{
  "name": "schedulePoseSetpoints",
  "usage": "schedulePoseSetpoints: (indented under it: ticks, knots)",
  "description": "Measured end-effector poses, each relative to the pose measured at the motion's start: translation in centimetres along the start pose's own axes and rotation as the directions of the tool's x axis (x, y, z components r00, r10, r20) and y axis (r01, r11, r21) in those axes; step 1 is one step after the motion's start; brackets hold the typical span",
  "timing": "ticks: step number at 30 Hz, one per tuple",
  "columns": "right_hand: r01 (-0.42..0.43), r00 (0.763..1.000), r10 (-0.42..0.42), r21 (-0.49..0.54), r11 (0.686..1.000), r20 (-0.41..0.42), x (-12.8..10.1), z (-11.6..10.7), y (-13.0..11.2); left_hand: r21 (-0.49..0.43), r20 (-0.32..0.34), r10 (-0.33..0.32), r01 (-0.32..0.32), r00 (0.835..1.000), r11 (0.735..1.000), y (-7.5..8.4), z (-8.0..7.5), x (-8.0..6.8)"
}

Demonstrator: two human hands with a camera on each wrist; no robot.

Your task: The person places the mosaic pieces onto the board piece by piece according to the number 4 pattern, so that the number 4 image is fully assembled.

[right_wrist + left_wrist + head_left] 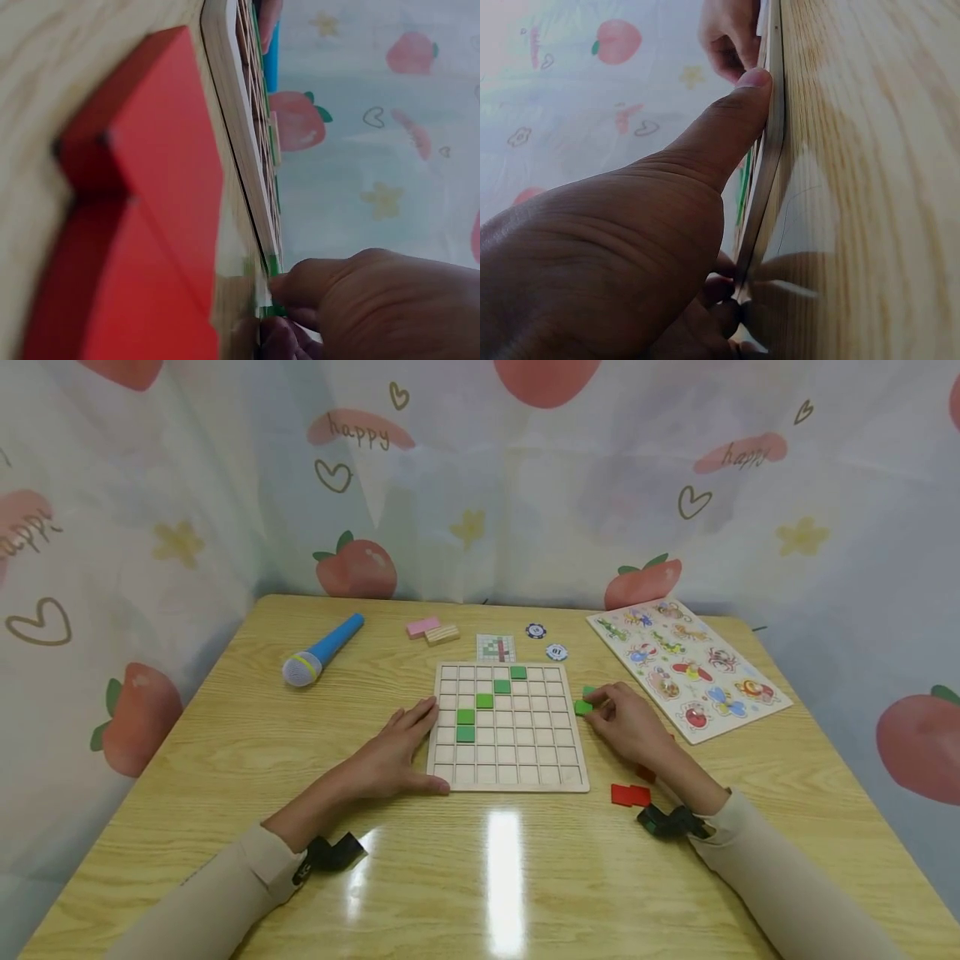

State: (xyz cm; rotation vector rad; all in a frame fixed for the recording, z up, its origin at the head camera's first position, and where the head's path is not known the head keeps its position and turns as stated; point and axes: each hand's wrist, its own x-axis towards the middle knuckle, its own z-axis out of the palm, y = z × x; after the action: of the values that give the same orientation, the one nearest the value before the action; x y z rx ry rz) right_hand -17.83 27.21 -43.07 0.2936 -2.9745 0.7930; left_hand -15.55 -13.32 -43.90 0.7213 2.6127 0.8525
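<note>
**Left hand steadies the grid board, right hand pinches a green tile at its edge**

Nearest on the wooden table lie two red tiles, side by side just right of the board's near right corner; in the right wrist view they fill the foreground beside the board's edge.

The left hand lies flat and relaxed on the table against the left side of the grid board. Its fingers are straight and lie close together, pointing far along the board's left edge, while the thumb stretches along the near edge and presses against it. It holds nothing.

The right hand rests on the table just right of the board, about halfway up its right edge. Its fingers are curled, and the fingertips pinch a green tile that sits on the table touching or just beside the board's rim. A second bit of green shows just beyond the fingers.

On the board, five green tiles run in a stepped diagonal from the left middle towards the far right.

Farther off lie a blue microphone on the left, a pattern card behind the board, and an animal puzzle on the right.
</note>
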Motion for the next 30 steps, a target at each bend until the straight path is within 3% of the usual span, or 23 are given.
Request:
schedulePoseSetpoints:
  ticks: [7,11,15,21,30]
  knots:
    - [0.047,0.999,-0.047,0.044,0.998,-0.004,-0.3,-0.8,-1.8,-0.014,0.008,-0.004,0.004,1.0,1.0,0.1,0.1,-0.2]
    - [0.128,0.989,-0.132,0.062,0.99,0.072,-0.6,-1.2,-4.8,-0.012,0.011,-0.016,0.016,1.0,1.0,0.0,0.0,-0.2]
    - [0.218,0.959,-0.224,0.055,0.974,0.174,-0.4,-0.7,-7.9,-0.014,0.013,-0.017,0.017,1.0,1.0,0.0,-0.1,-0.1]
    - [0.365,0.894,-0.356,0.018,0.931,0.272,1.0,1.4,-11.0,-0.008,0.009,-0.019,0.019,1.0,1.0,0.0,-0.3,-0.1]
    - [0.46,0.851,-0.44,-0.004,0.888,0.287,2.1,3.9,-13.0,-0.012,0.014,-0.016,0.016,1.0,1.0,0.1,-0.4,-0.1]
